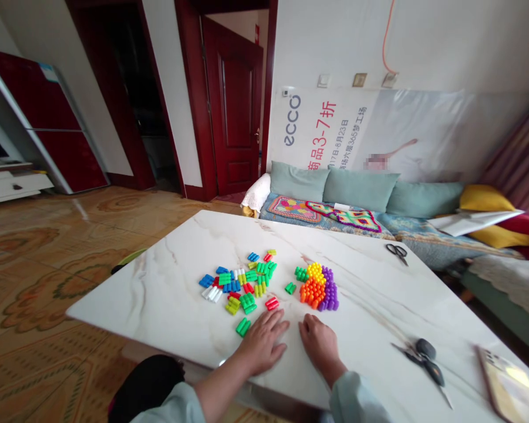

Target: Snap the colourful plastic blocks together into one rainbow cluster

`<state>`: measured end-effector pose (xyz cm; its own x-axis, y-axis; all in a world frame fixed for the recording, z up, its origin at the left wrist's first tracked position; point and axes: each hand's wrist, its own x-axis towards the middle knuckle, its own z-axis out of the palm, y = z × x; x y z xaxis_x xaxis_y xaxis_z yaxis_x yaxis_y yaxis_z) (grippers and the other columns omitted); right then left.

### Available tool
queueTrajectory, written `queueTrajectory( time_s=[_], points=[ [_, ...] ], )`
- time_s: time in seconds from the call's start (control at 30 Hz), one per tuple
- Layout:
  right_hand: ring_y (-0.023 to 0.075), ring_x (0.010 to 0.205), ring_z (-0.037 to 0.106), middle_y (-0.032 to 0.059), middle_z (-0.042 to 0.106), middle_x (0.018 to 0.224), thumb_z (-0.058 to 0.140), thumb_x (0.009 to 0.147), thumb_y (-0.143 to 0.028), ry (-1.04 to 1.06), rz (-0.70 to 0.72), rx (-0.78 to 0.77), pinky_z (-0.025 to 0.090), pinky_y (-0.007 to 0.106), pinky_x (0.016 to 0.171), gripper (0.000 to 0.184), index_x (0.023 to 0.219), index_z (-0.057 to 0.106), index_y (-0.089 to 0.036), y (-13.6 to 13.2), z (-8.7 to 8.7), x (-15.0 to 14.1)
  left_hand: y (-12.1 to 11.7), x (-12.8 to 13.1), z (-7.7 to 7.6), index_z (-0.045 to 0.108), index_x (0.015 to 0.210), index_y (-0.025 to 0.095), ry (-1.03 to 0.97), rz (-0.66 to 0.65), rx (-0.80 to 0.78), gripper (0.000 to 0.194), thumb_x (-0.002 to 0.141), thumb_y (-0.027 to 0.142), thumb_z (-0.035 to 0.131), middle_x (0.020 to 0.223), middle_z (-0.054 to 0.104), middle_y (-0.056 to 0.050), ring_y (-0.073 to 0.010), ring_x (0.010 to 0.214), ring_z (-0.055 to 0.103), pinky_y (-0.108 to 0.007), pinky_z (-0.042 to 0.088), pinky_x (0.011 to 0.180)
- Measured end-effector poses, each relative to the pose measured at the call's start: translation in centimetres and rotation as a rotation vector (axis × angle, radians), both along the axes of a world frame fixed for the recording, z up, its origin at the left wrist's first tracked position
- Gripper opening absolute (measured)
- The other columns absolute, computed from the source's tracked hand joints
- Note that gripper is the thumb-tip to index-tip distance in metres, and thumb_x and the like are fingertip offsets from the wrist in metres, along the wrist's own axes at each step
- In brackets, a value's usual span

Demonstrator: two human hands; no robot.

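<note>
My left hand [267, 342] rests on the white table with its fingers stretched out, its fingertips just below a small red plastic piece [272, 304]. To its right, my right hand [320, 341] lies with fingers curled under; whatever is in them is hidden. Just beyond it stands a tight group of small round-topped plastic pieces: orange [312, 292], yellow [316, 272] and purple [330, 291], with green ones [301, 274] at the left. One green piece [290, 288] lies apart. A green piece [243, 326] is beside my left wrist, near scattered blue [207, 281], white [212, 294] and other pieces.
At the right lie dark-handled scissors [425, 358] or a similar tool, and a phone [509, 382]. Another pair of scissors [397, 253] is near the far right edge. A sofa with green cushions [361, 188] stands behind the marbled table [167, 276].
</note>
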<state>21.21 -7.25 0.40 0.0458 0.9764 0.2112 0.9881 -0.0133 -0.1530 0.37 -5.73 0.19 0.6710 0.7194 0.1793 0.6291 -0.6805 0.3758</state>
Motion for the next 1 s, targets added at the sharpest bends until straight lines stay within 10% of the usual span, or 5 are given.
queueTrajectory(
  time_s=[0.33, 0.53, 0.8, 1.0],
  points=[
    [0.0149, 0.06, 0.063, 0.0041, 0.067, 0.072, 0.042, 0.093, -0.021, -0.047, 0.127, 0.039, 0.024, 0.026, 0.051, 0.02, 0.08, 0.056, -0.019, 3.7, -1.0, -4.6, 0.3, 0.0, -1.1, 0.037, 0.142, 0.017, -0.195, 0.07, -0.002, 0.059, 0.084, 0.018, 0.049, 0.144, 0.044, -0.011, -0.0238, 0.135, 0.036, -0.042, 0.032, 0.114],
    [0.0147, 0.056, 0.06, 0.0031, 0.065, 0.066, 0.042, 0.094, -0.022, -0.069, 0.158, 0.137, 0.021, 0.028, 0.05, 0.027, 0.072, 0.058, -0.02, 4.1, -2.3, -4.8, 0.5, -0.1, 0.0, 0.067, 0.094, 0.023, -0.397, 0.048, 0.044, 0.029, 0.084, 0.008, 0.045, 0.103, 0.065, -0.006, -0.0187, 0.104, 0.058, -0.033, 0.049, 0.094],
    [0.0127, 0.056, 0.056, 0.0023, 0.064, 0.066, 0.045, 0.093, -0.024, -0.001, 0.136, 0.141, 0.022, 0.03, 0.052, 0.028, 0.07, 0.059, -0.02, 3.9, -2.0, -4.7, 13.5, -0.4, 2.6, 0.057, 0.126, 0.022, -0.326, 0.327, 0.103, 0.056, 0.078, -0.003, 0.043, 0.138, 0.048, -0.007, -0.0223, 0.131, 0.039, -0.042, 0.032, 0.111],
    [0.0123, 0.057, 0.055, 0.0017, 0.064, 0.067, 0.046, 0.092, -0.024, 0.034, 0.125, 0.14, 0.021, 0.031, 0.053, 0.026, 0.07, 0.059, -0.021, 3.8, -2.0, -4.7, 19.0, -1.0, 1.5, 0.069, 0.106, 0.021, -0.156, 0.276, -0.058, 0.044, 0.076, -0.004, 0.051, 0.126, 0.06, -0.005, -0.0202, 0.117, 0.052, -0.035, 0.04, 0.104]
  ],
)
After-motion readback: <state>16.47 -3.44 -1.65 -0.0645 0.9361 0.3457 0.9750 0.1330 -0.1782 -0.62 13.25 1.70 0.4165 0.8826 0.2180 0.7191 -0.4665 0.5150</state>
